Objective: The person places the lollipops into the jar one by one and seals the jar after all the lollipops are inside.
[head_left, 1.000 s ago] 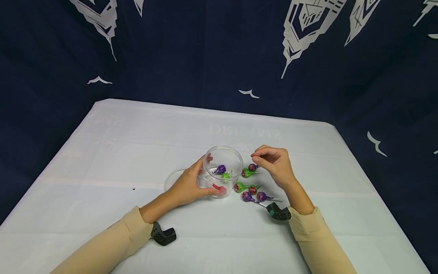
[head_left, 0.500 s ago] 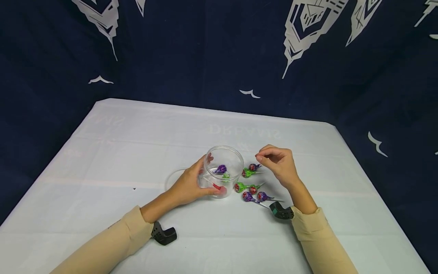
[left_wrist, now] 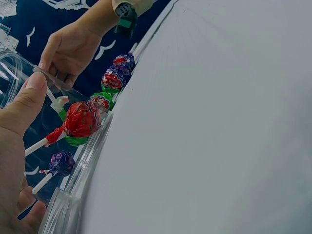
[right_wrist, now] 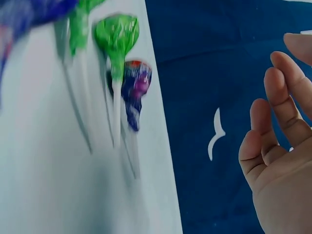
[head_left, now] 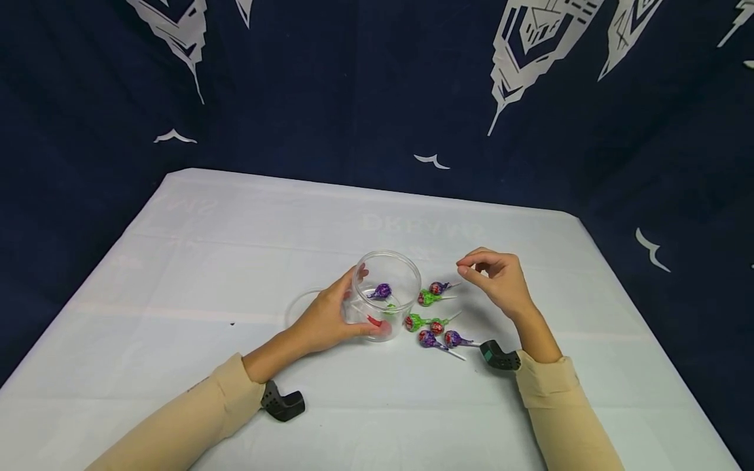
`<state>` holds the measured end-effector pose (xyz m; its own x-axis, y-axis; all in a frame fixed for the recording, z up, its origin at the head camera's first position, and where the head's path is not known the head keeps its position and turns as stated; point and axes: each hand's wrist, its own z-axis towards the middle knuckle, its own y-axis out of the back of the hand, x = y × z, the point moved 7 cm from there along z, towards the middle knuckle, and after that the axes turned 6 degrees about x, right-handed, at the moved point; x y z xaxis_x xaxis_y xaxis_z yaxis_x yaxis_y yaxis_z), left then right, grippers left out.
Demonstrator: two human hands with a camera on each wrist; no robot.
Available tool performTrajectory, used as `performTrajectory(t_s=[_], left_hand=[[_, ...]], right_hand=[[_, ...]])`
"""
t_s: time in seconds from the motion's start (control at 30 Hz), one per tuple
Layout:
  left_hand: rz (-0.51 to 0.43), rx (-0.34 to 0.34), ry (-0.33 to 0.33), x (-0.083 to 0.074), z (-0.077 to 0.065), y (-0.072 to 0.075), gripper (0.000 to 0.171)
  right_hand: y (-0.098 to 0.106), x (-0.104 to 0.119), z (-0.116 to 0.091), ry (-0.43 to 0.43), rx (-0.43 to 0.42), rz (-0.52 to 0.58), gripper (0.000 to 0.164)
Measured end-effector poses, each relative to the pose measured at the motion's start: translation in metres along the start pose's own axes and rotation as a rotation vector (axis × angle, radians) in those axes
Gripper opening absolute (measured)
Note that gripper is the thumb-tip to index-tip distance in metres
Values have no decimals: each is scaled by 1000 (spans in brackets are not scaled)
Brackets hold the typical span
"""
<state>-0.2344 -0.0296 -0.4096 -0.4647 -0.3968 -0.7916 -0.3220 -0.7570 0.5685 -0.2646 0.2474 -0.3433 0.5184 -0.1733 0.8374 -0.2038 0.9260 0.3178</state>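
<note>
My left hand (head_left: 324, 320) grips a clear plastic jar (head_left: 406, 313) round its side, thumb at the front. Inside lie a purple-wrapped lollipop (head_left: 382, 291), a red lollipop (left_wrist: 82, 119) and a green one partly hidden behind the red. My right hand (head_left: 497, 278) is raised to the right of the jar, fingers lightly bent; the right wrist view shows nothing between them. Beside the jar several lollipops lie on the table, among them a purple one (head_left: 438, 288), two green ones (head_left: 425, 298) and a red one (head_left: 436, 327). The right hand touches none of them.
A clear round lid (head_left: 290, 311) lies left of the jar, partly behind the left hand. A tiny dark speck (head_left: 232, 324) marks the white table cover (head_left: 177, 275). Behind the table hangs a dark blue cloth (head_left: 306, 98) with white prints.
My right hand has moved to the right, away from the jar and the loose lollipops. The left hand keeps its grip on the jar, which stays in place.
</note>
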Motion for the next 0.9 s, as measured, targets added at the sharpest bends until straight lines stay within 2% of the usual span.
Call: performTrajectory(t_s=[0.17, 0.4, 0.6, 0.9], left_hand=[[9, -7, 12, 1, -1, 2, 109], [-12, 4, 14, -1, -2, 2, 108], [-8, 1, 19, 0, -1, 1, 108], [-18, 10, -7, -1, -1, 1, 109]], right_hand=[[6, -9, 1, -58, 24, -111, 10], [13, -29, -3, -202, 93, -280, 13], [12, -39, 0, -214, 202, -388, 12], [5, -37, 12, -270, 303, -416, 13]])
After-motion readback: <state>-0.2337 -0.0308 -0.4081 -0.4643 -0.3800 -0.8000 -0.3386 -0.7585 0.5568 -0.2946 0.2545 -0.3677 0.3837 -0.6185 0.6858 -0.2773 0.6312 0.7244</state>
